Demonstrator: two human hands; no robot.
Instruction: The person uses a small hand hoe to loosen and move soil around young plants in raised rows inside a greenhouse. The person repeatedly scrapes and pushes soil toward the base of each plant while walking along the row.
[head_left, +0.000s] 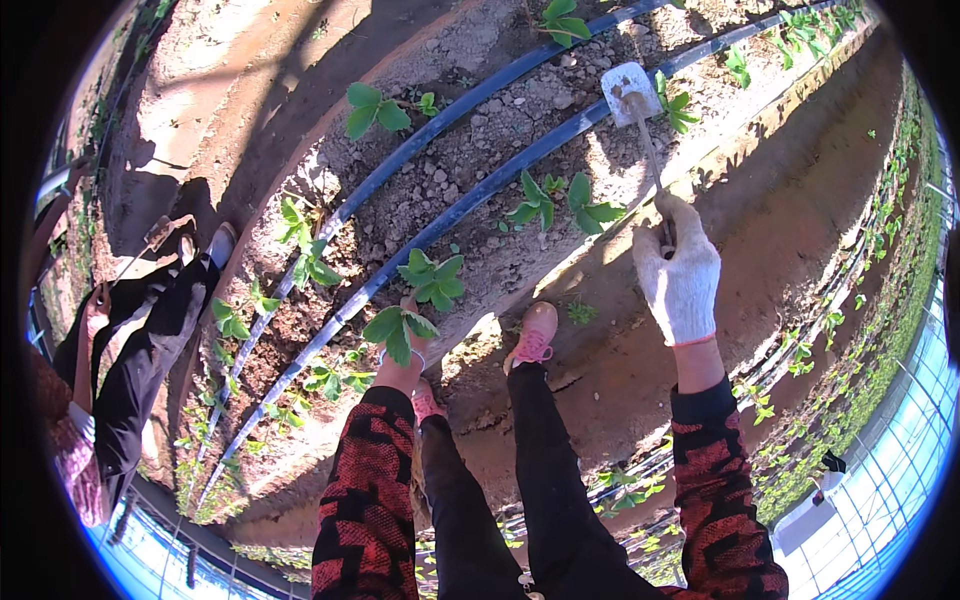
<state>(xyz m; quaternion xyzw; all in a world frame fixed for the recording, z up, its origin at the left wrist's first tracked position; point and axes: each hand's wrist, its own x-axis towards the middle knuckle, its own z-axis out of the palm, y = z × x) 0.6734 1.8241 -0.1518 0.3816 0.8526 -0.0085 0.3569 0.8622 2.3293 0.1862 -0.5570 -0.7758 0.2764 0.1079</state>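
Note:
My right hand (679, 262), in a white knit glove, grips the thin handle of a small hoe. The hoe's square metal blade (624, 90), smeared with soil, is over the raised bed beside a dark drip line (525, 156) and a small leafy plant (678, 112). My bare left hand (405, 337) is at the near edge of the bed, partly hidden by the leaves of a strawberry plant (433, 279); whether its fingers hold the stem cannot be seen. A white band circles the left wrist. Another strawberry plant (534, 202) grows between my two hands.
A second drip line (450, 112) runs along the bed. More strawberry plants (375, 111) grow on it. At left stands another person in dark trousers (150, 360), holding a small tool. My pink shoes (536, 330) are in the soil furrow. Further planted rows curve along the right.

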